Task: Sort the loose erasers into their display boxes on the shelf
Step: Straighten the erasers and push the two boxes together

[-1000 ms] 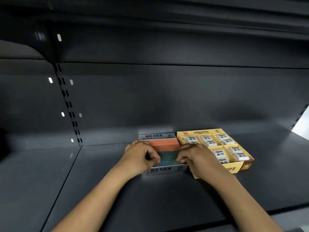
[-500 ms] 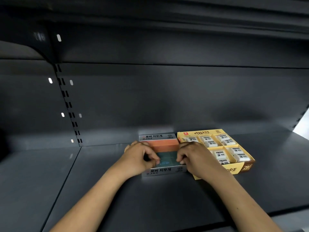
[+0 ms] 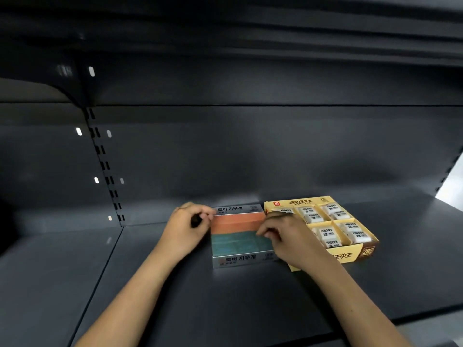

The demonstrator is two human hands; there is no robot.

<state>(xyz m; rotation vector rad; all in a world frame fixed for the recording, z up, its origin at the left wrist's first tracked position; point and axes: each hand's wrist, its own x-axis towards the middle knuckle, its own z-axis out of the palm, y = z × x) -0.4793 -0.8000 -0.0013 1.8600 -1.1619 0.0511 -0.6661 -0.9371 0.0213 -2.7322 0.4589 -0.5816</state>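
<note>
Head camera looks down onto a dark grey metal shelf, where two display boxes sit side by side, touching, near the back panel. On the left stands a grey cardboard display box with Korean lettering; inside it lie a row of orange erasers at the back and a row of teal erasers at the front, packed flush. To its right stands a yellow cardboard display box with dividers, its compartments filled with white wrapped erasers.

Left hand sits at the grey box's left back corner, fingers curled, fingertips against the end of the orange row; whether it pinches an eraser or only steadies the box I cannot tell. Right hand hovers over the box's right side where the two rows meet, fingers bent downward and touching the erasers there; a firm grip on any one piece is not visible.

No loose erasers lie on the shelf in sight, so the sorting seems near its end, with the step in hand being to seat and square the rows in the grey box. Next move likely calls for a light downward press to level the pieces, then lifting both hands away without dragging the box off its neighbour.
</note>
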